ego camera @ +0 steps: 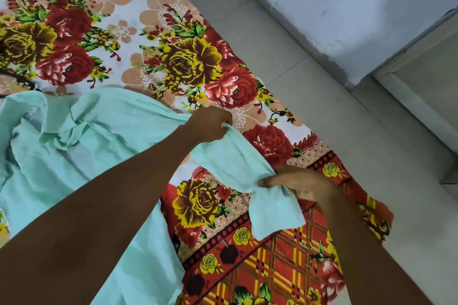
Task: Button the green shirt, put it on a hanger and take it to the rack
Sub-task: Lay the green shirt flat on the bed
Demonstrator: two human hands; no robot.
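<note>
A pale green shirt [74, 146] lies spread on a flowered bed sheet [193, 62], collar toward the left. One sleeve stretches out to the right. My left hand [210, 124] grips that sleeve near its upper part, fingers curled round the cloth. My right hand [295, 181] pinches the sleeve lower down, close to the cuff, which hangs loose below my thumb. A thin dark curved object [22, 79], possibly a hanger, shows at the left edge above the collar; most of it is out of view.
The bed's edge runs diagonally from top centre to lower right. Beyond it lies a grey tiled floor [322, 96], a pale wall [347, 7] and a light door frame [421, 96] at the right.
</note>
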